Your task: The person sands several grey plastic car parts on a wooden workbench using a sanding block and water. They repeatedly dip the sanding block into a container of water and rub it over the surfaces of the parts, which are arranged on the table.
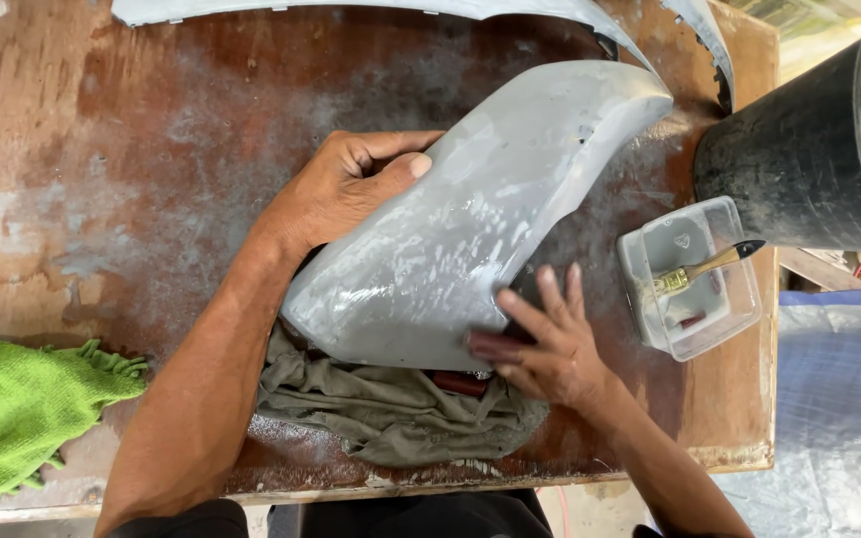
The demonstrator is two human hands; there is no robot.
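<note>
1. Left hand grips the grey panel's upper edge.
2. Right hand presses a dark sanding pad flat on panel's lower edge.
3. Panel rests on rag, mid counter.
4. Tub with brush sits right.

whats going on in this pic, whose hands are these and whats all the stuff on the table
This is one view from a camera on a person's head, looking down at their own bare hands. The left hand grips the edge of a curved grey panel lying on a grey rag on a worn wooden table. The right hand presses a dark pad against the panel's lower edge. Nearby lie a green cloth, a clear plastic tub with a small brush, and a black bucket.
</note>
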